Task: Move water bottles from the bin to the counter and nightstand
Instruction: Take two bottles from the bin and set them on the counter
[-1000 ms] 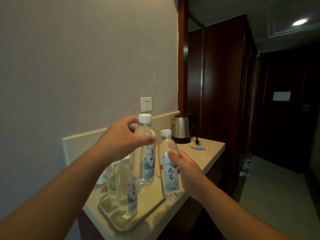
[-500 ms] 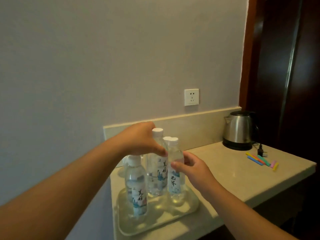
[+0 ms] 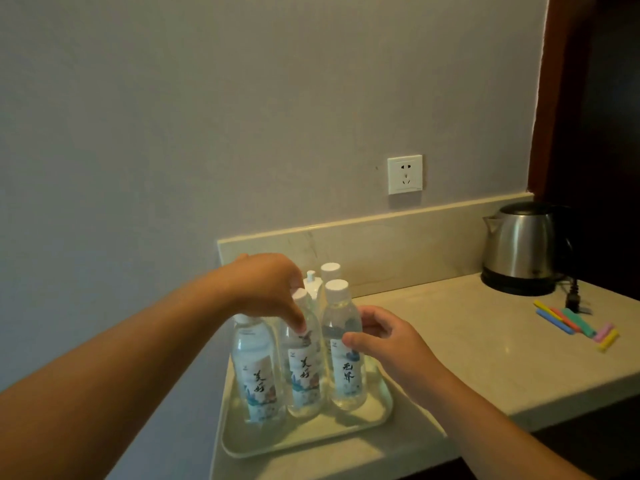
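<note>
While both my forearms cross the lower frame, the pale stone surface [image 3: 467,344] runs off the right edge and its front left corner is cut by the bottom. On it, at about 7 o'clock from the kettle [image 3: 519,249], sits the cream tray [image 3: 304,434], holding the water bottles upright and close together. My left hand [image 3: 266,285] comes down over the middle bottle [image 3: 304,368], fingers curled around its neck and hiding most of its cap. My right hand [image 3: 384,337] wraps the right bottle [image 3: 346,355] from its 3 o'clock side, thumb across the front above the label. The left bottle [image 3: 258,372] stands free at 9 o'clock of the gripped pair, its cap partly behind my left hand. Behind them, a fourth bottle [image 3: 330,271] shows only cap and shoulder, and a small white-topped container [image 3: 311,276] is too hidden to identify.
</note>
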`<state>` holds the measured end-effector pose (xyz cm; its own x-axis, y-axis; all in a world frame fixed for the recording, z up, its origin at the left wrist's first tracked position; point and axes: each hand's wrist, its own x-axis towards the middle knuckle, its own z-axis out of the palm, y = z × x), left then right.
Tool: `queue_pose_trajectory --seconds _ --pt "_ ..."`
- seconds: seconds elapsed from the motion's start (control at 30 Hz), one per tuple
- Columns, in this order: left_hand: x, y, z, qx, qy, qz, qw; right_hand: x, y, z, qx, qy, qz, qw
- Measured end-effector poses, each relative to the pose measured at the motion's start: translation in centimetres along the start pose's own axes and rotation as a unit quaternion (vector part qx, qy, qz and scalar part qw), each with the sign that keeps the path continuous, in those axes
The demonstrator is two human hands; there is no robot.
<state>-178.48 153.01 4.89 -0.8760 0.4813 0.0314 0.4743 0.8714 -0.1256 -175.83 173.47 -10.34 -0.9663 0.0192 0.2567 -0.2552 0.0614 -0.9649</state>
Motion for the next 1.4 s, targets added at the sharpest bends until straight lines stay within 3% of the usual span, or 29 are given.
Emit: queue_pose_trajectory --seconds 0.33,0.53,0.77,1.0,1.13,1.4 --pt "0.3 -0.4 -0.4 -0.036 0.004 -0.007 0.999 0.0 0.1 0.1 -0.01 -0.014 -0.016 1.0" --pt "-0.2 0.2 0.4 -0.052 0.03 -0.021 0.998 -0.1 -0.2 -0.1 -0.024 0.019 -0.03 0.999" --pt "-1.8 0.9 1.3 -0.112 0.059 -0.06 0.99 -0.8 -0.4 -0.1 -0.034 -0.009 -0.027 0.999" --pt "-3.4 1.7 1.1 -0.16 0.091 -0.076 0.98 -2.2 -1.6 0.3 -0.018 0.125 -0.063 0.99" --pt "-5.3 1.2 0.6 -0.18 0.152 -0.06 0.97 -3.6 -4.4 2.9 0.004 0.168 -0.111 0.979" --pt "-13.5 -7.0 0.4 -0.28 0.252 -0.127 0.917 -6.1 -11.7 15.8 0.011 0.085 -0.145 0.986"
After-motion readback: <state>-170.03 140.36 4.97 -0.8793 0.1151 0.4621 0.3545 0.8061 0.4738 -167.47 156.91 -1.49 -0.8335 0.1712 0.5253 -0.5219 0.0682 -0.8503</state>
